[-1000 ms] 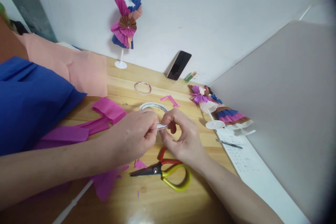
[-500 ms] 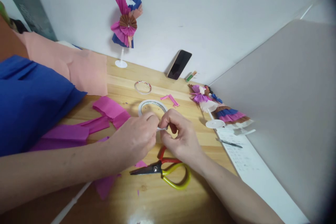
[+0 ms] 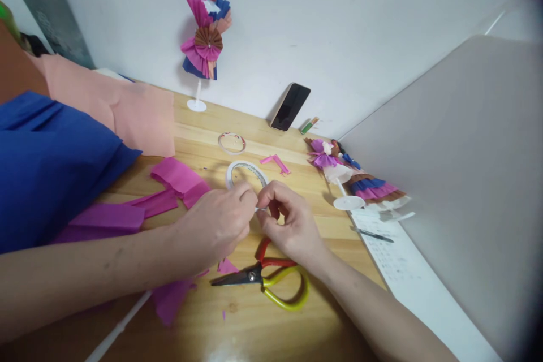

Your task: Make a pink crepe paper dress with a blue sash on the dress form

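Note:
A white tape roll (image 3: pixel 231 175) stands up from between my hands, its lower edge hidden by the fingers. My left hand (image 3: pixel 223 223) is closed, fingertips pinched at the roll's lower rim. Against it, my right hand (image 3: pixel 286 218) has thumb and forefinger curled at the same spot. A tiny white bit shows between the fingertips; I cannot tell whether it is rim or loose tape. Just below my right hand lie scissors (image 3: pixel 254 275) with one red and one yellow handle. Magenta crepe paper strips (image 3: pixel 180 178) lie beyond my left forearm.
Blue paper (image 3: pixel 55 153) and peach paper (image 3: pixel 139 119) cover the left side. A paper-dressed figure on a stand (image 3: pixel 207 39) and a phone (image 3: pixel 291 106) are by the wall. Another dressed figure (image 3: pixel 324 153), a pen (image 3: pixel 375 235) and a written sheet (image 3: pixel 407 271) lie right. A thinner ring (image 3: pixel 232 143) lies behind.
The tape roll has turned slightly and looks a little narrower, and less white shows between the fingertips. Both hands stay in nearly the same place. The whole view has shifted slightly.

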`<state>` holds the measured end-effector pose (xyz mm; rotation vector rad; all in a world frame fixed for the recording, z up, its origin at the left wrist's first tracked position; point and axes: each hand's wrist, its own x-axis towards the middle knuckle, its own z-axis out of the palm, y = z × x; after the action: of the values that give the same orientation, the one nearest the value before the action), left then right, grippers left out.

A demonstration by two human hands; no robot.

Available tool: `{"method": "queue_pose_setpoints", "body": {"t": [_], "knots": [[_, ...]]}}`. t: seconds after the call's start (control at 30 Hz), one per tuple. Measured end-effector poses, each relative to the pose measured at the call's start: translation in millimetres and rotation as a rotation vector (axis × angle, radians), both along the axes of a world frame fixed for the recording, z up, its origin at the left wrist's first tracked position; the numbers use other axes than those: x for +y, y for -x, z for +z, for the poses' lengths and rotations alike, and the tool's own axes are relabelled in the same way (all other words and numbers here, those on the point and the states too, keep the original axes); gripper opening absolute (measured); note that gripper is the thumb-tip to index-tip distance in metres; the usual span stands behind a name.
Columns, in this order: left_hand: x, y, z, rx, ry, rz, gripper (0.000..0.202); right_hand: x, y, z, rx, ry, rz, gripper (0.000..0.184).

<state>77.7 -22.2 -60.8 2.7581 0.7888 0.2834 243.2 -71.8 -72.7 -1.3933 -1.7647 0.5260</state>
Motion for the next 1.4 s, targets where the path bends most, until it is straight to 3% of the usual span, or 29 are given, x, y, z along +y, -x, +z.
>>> {"method": "queue_pose_setpoints", "body": {"t": [0.37, 0.6, 0.73, 1.17, 1.4], "knots": [[-4.4, -0.9, -2.6, 0.118, -0.124, -0.062, 0.024, 1.4, -1.9, -6.1, 0.043, -0.024, 0.042, 0.019], [3.4, 3.2, -6.3, -0.276, 0.075, -0.04, 0.017, 5.2, -6.6, -7.0, 0.09, 0.051, -0.034, 0.015], [10.0, 4.1, -5.8, -0.396, 0.121, -0.065, 0.017, 5.4, -7.1, -2.7, 0.035, 0.003, -0.052, 0.015], [18.6, 3.0, -9.5, -0.377, 0.303, -0.067, 0.004, 3.9, -6.7, -1.5, -0.059, -0.044, -0.07, 0.014], [13.9, 1.4, -11.1, -0.403, 0.256, -0.079, 0.006, 3.0, -2.3, 2.1, -0.119, -0.107, -0.027, 0.01]]}}
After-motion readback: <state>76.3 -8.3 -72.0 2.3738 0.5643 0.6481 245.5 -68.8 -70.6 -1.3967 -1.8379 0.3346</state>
